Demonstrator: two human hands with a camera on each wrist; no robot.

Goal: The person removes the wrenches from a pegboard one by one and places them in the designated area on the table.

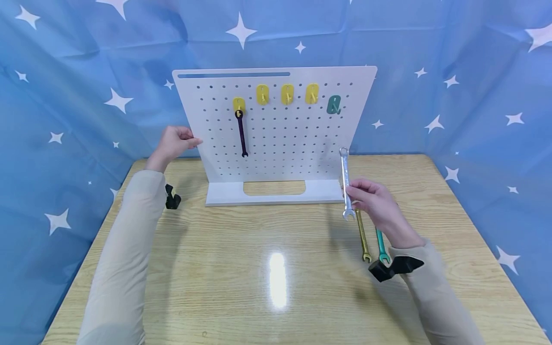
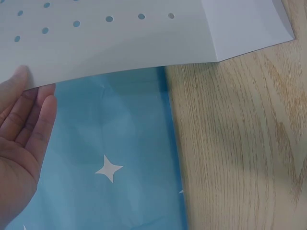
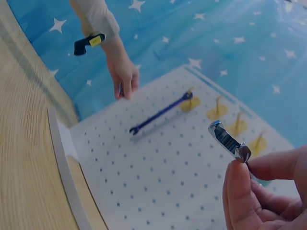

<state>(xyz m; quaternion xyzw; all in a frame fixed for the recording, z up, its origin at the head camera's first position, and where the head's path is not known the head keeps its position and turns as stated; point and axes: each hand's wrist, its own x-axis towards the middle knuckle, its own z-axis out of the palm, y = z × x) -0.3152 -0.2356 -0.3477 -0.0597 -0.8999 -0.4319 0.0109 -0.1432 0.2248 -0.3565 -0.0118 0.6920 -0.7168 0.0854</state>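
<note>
My left hand [image 1: 174, 143] pinches the left edge of a white pegboard [image 1: 284, 139] between thumb and fingers; the left wrist view shows the thumb on the front face. In my right hand [image 1: 375, 199] is a silver combination wrench [image 1: 345, 179], pinched near its lower part, ring end up and open end down, in front of the board's lower right corner. A dark purple wrench [image 1: 242, 134] hangs by its ring from the leftmost yellow hook [image 1: 239, 104]. Below the right hand, a gold wrench [image 1: 363, 237] and a green wrench [image 1: 382, 247] lie on the table, their upper parts hidden.
Three more yellow hooks [image 1: 287, 94] and a green hook [image 1: 334, 104] sit along the board's upper part. The board stands on a white base [image 1: 276, 199] on the wooden table [image 1: 224, 268]. A blue star-patterned cloth [image 1: 142, 48] hangs behind and at both sides.
</note>
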